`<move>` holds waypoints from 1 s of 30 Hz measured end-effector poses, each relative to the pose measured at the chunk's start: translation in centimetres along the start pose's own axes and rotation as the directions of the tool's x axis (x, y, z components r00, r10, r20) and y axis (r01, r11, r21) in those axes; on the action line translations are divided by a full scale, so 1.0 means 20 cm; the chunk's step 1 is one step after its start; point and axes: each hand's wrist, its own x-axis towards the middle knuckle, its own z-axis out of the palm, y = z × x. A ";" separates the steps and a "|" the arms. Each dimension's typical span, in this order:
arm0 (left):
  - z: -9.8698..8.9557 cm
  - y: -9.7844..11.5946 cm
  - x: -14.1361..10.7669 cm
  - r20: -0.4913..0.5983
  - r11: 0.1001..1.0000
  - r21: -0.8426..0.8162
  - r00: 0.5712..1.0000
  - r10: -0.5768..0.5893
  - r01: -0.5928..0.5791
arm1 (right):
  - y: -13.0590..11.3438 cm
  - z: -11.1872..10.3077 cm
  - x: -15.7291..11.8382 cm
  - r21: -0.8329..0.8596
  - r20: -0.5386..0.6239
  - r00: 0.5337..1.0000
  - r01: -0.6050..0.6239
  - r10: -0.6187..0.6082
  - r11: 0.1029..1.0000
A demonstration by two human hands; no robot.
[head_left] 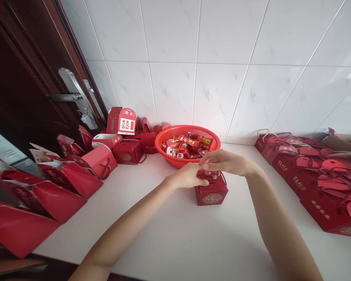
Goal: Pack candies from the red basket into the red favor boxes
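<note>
A small red box (212,194) with a gold round emblem stands upright on the white table (175,234), a dark red cord loop at its right side. Both hands are at its top. My left hand (190,175) reaches in from the left, its fingers closed on the box's top. My right hand (222,162) comes from the right with bent fingers pressed near the left fingertips; what they pinch is too small to make out. Just behind the box sits a red plastic basket (163,134) of wrapped sweets (190,145).
Open red boxes (67,179) line the left side, with more boxes (128,151) beside the basket. Rows of closed red boxes (298,179) with cords stand at the right. A tiled wall (216,70) rises behind; a dark door (26,70) is at the left.
</note>
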 end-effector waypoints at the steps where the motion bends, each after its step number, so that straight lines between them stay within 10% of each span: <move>1: 0.00 0.00 0.00 -0.005 1.000 0.007 1.000 0.011 -0.011 | 0.00 0.00 0.00 -0.012 -0.007 1.000 0.007 -0.007 1.000; 25: -0.10 0.09 -0.06 -0.099 0.990 0.130 0.993 0.064 -0.051 | -0.04 -0.04 -0.06 0.123 -0.180 0.972 0.175 -0.152 0.977; 30: -0.07 0.10 -0.08 0.016 0.952 0.292 0.996 0.091 -0.092 | -0.03 -0.04 -0.05 -0.006 -0.184 0.979 0.087 -0.086 0.996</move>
